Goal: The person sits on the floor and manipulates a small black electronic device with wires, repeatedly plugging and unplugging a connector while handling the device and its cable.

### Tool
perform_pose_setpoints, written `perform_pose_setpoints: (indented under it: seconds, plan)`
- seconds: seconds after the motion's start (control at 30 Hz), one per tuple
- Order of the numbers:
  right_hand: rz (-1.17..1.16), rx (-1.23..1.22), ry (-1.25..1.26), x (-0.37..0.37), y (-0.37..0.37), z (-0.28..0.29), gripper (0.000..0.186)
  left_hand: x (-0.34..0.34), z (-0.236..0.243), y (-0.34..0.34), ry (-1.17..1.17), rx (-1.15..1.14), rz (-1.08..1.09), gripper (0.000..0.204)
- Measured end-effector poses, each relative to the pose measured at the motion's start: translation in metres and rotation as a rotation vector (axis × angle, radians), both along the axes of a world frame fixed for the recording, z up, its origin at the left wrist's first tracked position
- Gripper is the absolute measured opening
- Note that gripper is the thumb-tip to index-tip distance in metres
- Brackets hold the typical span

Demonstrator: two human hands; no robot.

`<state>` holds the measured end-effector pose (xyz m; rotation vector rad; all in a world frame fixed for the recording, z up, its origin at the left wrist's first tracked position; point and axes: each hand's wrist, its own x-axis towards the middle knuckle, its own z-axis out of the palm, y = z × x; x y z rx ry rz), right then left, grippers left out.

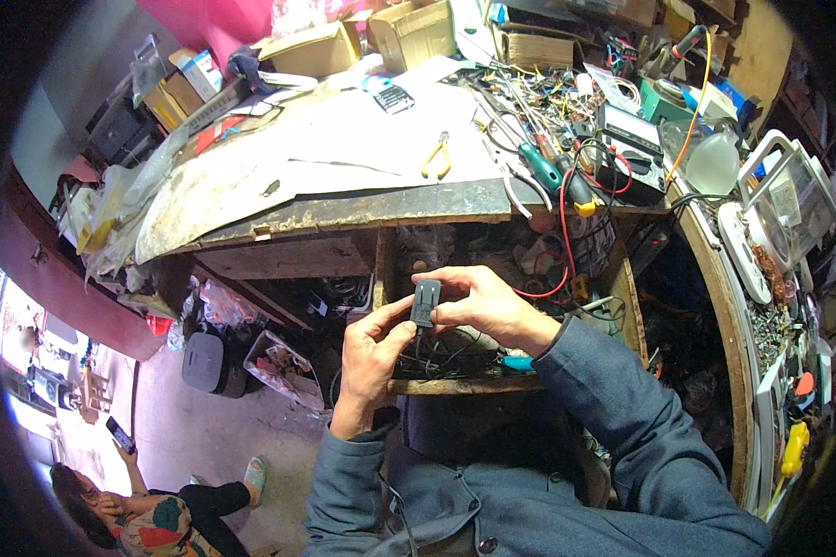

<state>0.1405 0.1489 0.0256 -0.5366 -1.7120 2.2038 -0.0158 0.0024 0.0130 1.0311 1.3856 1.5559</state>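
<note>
Both of my hands hold a small black plastic piece [427,302] with dark cord hanging below it, just in front of the workbench's open lower compartment. My left hand [376,353] grips it at the bottom left, thumb on its lower part. My right hand [483,311] holds it from the right, fingers round its top and side. A teal-handled object [517,363] lies in the compartment below my right hand.
The cluttered bench [325,195] carries yellow cutters [437,158], screwdrivers [541,167], a meter [627,153] with red leads, tangled wires and cardboard boxes [409,37]. At lower left, a seated person [158,520] holds a phone, near a grey bin [202,362] and a littered container [281,369].
</note>
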Motion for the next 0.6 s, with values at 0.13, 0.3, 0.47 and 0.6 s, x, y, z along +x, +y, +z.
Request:
perform_pose_setpoints:
  seconds: [0.13, 0.3, 0.47, 0.6]
  plan:
    - [-0.007, -0.05, 0.007, 0.0, -0.001, 0.004, 0.062, -0.003, -0.001, -0.002, -0.086, -0.007, -0.029, 0.042]
    - [-0.02, -0.036, 0.013, -0.001, -0.002, 0.003, 0.06, 0.001, -0.002, -0.002, -0.089, -0.002, -0.016, 0.042]
    - [-0.043, 0.126, -0.043, -0.002, 0.001, -0.006, 0.057, 0.003, 0.002, -0.001, -0.001, -0.011, -0.025, 0.041]
    - [-0.063, 0.197, -0.066, -0.004, 0.0, -0.009, 0.055, 0.004, -0.001, -0.001, 0.026, -0.009, -0.001, 0.04]
